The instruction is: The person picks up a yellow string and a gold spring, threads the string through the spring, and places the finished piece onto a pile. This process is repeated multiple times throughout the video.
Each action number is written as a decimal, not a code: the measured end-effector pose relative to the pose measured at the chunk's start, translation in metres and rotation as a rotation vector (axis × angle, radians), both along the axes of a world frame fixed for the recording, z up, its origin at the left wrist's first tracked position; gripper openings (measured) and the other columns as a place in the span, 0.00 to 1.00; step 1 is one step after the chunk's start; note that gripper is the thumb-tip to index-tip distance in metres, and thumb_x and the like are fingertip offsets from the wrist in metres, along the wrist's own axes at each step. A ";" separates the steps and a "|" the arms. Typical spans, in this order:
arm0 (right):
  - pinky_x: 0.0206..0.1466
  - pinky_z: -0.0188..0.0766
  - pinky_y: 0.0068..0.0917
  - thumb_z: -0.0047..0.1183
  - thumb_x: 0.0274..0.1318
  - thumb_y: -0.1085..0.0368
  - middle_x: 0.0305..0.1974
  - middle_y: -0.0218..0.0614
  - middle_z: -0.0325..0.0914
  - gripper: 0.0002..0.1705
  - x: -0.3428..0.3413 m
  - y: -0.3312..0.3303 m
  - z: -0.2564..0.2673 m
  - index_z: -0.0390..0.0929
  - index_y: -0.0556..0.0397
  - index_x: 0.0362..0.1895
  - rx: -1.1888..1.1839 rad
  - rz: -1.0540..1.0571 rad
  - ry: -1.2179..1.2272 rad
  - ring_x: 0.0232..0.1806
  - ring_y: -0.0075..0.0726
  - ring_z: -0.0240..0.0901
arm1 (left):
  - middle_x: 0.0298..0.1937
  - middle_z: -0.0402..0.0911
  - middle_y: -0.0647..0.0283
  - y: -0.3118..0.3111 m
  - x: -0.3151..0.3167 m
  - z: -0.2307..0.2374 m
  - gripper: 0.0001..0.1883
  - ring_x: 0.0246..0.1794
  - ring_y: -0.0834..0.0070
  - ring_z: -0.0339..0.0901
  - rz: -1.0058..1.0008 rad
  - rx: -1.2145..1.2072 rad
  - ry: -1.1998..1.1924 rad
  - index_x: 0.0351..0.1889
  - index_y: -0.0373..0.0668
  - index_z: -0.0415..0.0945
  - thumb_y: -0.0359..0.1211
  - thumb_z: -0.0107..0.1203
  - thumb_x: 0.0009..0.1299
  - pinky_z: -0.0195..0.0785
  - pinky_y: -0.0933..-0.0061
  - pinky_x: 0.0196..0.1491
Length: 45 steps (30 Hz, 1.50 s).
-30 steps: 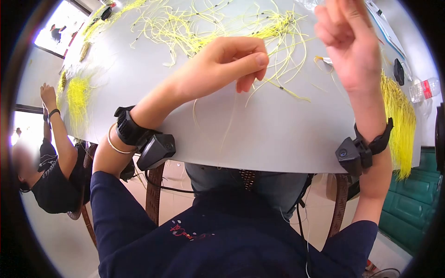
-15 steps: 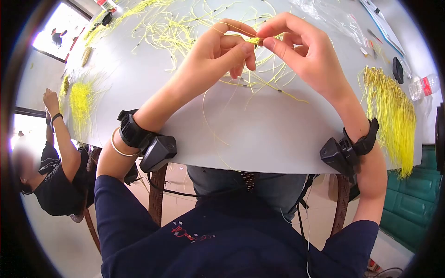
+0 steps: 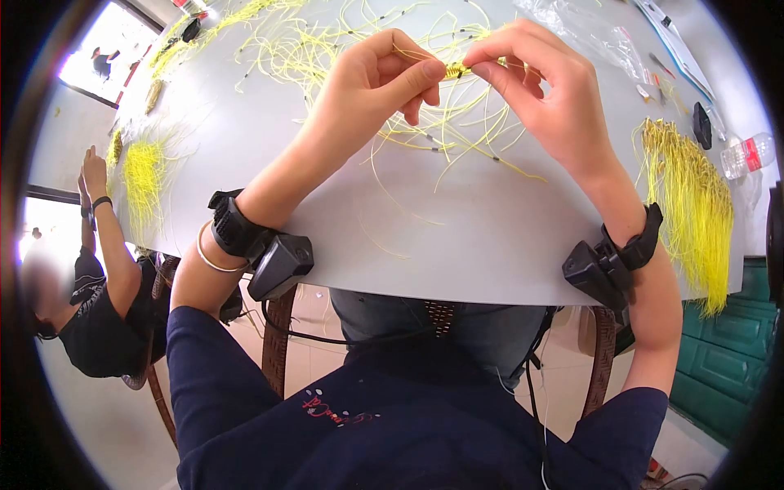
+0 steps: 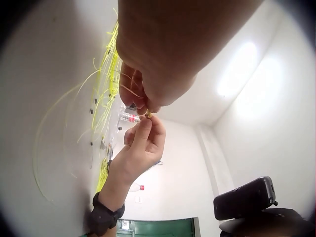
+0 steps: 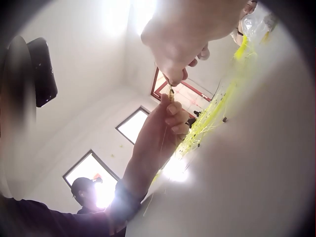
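Observation:
Between my two hands, over the far middle of the table, is a small gold coil like a spring (image 3: 454, 72); its wound turns also show in the right wrist view (image 5: 171, 94). My left hand (image 3: 371, 86) pinches its left end between thumb and forefinger. On the opposite end, the thumb and forefinger of my right hand (image 3: 551, 91) pinch, fingertips close to the left ones. Thin pale line trails down from the left hand. Behind and below the hands spreads a loose tangle of yellow line (image 3: 445, 131) with small dark beads on it.
At the right edge hangs a thick bundle of yellow strands (image 3: 690, 212). Near it are a plastic bottle (image 3: 747, 155), a black object (image 3: 701, 124) and clear plastic bags (image 3: 584, 37). Another yellow bundle (image 3: 144, 180) lies at left, beside a seated person (image 3: 90, 302).
My right hand has come from the upper right to meet my left hand and now pinches the coil. The left hand has shifted slightly up and left.

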State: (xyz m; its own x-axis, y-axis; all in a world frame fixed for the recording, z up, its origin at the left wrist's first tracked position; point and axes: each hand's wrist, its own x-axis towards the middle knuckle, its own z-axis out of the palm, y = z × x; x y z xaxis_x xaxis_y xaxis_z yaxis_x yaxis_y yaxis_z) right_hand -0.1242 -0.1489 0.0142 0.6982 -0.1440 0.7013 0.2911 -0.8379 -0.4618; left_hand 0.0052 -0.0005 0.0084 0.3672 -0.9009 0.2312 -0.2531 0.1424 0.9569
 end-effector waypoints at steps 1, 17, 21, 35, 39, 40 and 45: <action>0.24 0.63 0.22 0.56 0.45 0.74 0.25 0.29 0.74 0.03 0.001 -0.001 -0.001 0.78 0.53 0.27 -0.051 0.007 -0.056 0.22 0.27 0.66 | 0.25 0.74 0.67 0.000 0.001 0.000 0.09 0.22 0.86 0.68 -0.001 -0.001 -0.003 0.33 0.39 0.69 0.35 0.49 0.69 0.62 0.85 0.28; 0.46 0.66 0.19 0.53 0.54 0.68 0.34 0.30 0.76 0.08 0.001 -0.007 -0.015 0.77 0.59 0.37 0.770 0.485 0.347 0.38 0.21 0.70 | 0.22 0.76 0.65 0.005 -0.006 0.006 0.10 0.20 0.85 0.72 -0.220 -0.018 0.127 0.38 0.38 0.70 0.35 0.53 0.67 0.64 0.87 0.22; 0.43 0.67 0.19 0.57 0.51 0.63 0.31 0.31 0.78 0.12 0.000 0.000 -0.015 0.78 0.59 0.35 0.704 0.385 0.393 0.36 0.22 0.73 | 0.21 0.78 0.62 0.010 -0.012 0.012 0.17 0.15 0.86 0.71 -0.493 -0.027 0.162 0.44 0.36 0.70 0.34 0.59 0.61 0.60 0.91 0.18; 0.41 0.65 0.25 0.52 0.53 0.65 0.37 0.32 0.76 0.08 0.007 -0.007 -0.015 0.79 0.52 0.37 0.365 -0.077 -0.061 0.37 0.28 0.71 | 0.20 0.78 0.60 0.007 -0.016 0.014 0.11 0.15 0.86 0.70 -0.409 0.181 0.164 0.33 0.31 0.77 0.33 0.55 0.65 0.62 0.88 0.18; 0.44 0.65 0.26 0.52 0.56 0.61 0.39 0.32 0.75 0.11 0.003 -0.002 -0.011 0.79 0.53 0.38 0.493 0.266 0.068 0.39 0.28 0.71 | 0.16 0.75 0.65 0.007 -0.015 0.014 0.14 0.12 0.87 0.67 -0.206 0.182 0.040 0.31 0.34 0.77 0.38 0.51 0.68 0.60 0.89 0.18; 0.44 0.65 0.26 0.52 0.56 0.61 0.39 0.32 0.75 0.11 0.001 0.000 -0.010 0.79 0.53 0.38 0.493 0.267 0.070 0.39 0.28 0.71 | 0.15 0.73 0.67 0.006 -0.016 0.014 0.15 0.12 0.87 0.66 -0.185 0.190 0.020 0.31 0.35 0.77 0.39 0.50 0.68 0.59 0.89 0.18; 0.49 0.63 0.25 0.47 0.59 0.58 0.48 0.36 0.72 0.15 0.000 0.004 -0.012 0.78 0.55 0.42 0.692 0.470 0.203 0.45 0.26 0.68 | 0.16 0.74 0.67 0.006 -0.014 0.015 0.15 0.13 0.87 0.66 -0.138 0.180 0.026 0.31 0.36 0.78 0.40 0.52 0.68 0.59 0.88 0.19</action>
State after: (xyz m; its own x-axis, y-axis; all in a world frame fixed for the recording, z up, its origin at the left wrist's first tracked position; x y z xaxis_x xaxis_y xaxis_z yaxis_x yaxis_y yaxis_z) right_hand -0.1241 -0.1450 0.0022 0.8947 -0.1580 0.4177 0.3938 -0.1619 -0.9048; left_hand -0.0085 0.0058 0.0234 0.2414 -0.9689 0.0541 -0.2181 0.0002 0.9759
